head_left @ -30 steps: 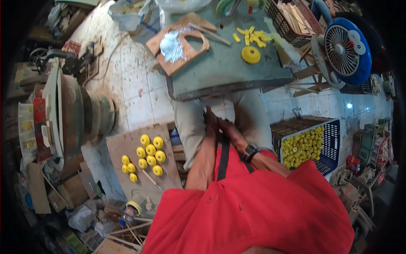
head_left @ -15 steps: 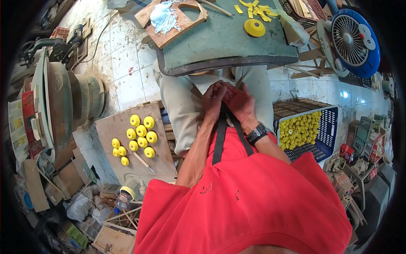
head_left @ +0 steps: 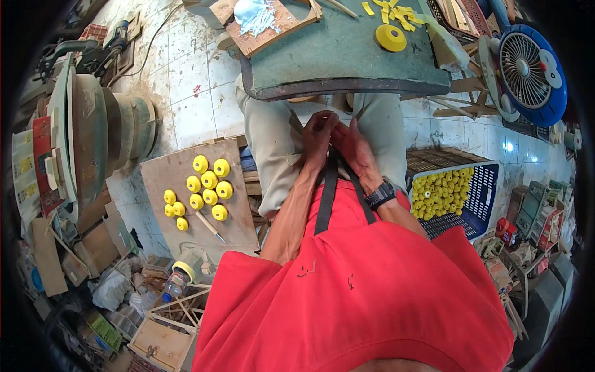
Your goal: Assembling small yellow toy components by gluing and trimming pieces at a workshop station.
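Note:
My left hand and my right hand meet over my lap, just below the table's front edge. The left fingers are curled in a pinch against the right fingertips. My right palm is turned partly up, its fingers bent in toward the left hand and its thumb raised. Anything between the fingertips is too small or hidden to make out. Two black straps hang from my red shirt down to the lap beneath the wrists. On the table above lie a yellow disc with a central hole and several yellow strips.
A green-topped table carries a board with pale blue paste. At left, a brown board bears several yellow discs and a pointed wooden-handled tool. At right stand a crate of yellow pieces and a blue fan.
The view has shifted slightly, so the table and boards sit a little differently. My right hand has turned inward and its fingers have bent closer to the left hand.

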Tool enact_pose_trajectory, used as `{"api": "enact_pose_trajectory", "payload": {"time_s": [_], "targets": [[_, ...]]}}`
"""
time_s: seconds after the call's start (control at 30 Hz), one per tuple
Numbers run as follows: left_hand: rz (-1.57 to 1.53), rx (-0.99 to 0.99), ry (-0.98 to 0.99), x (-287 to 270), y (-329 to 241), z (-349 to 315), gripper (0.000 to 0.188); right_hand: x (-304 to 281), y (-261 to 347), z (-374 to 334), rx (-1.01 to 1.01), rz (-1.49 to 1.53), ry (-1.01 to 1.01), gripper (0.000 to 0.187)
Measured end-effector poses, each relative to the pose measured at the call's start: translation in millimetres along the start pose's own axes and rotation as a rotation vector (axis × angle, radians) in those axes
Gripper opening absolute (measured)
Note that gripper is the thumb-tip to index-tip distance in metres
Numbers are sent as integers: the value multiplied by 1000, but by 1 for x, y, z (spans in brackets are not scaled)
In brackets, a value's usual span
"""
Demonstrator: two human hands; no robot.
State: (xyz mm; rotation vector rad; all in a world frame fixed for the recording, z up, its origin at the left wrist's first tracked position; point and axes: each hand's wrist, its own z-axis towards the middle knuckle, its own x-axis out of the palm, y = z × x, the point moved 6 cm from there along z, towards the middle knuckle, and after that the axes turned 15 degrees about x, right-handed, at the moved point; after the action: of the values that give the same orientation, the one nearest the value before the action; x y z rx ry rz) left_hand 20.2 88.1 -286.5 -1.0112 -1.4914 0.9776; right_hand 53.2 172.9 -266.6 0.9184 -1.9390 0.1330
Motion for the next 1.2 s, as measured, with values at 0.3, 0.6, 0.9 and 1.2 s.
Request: {"api": "enact_pose_trajectory", "payload": {"time_s": [0.3,0.6,0.9,1.2], "targets": [[347,-156,-11,-15,18,7,15,-10,-22,-2,30,-332,-231,61],[-349,-183,-38,9,-8,-5,10,-12,-6,0,-47,-338,-113,71],[185,89,-71,-3,-19,5,29,2,-15,-8,-57,-442,-124,64],[-381,-270,5,2,-5,-7,31,5,-6,-7,-26,-294,-2,78]]}}
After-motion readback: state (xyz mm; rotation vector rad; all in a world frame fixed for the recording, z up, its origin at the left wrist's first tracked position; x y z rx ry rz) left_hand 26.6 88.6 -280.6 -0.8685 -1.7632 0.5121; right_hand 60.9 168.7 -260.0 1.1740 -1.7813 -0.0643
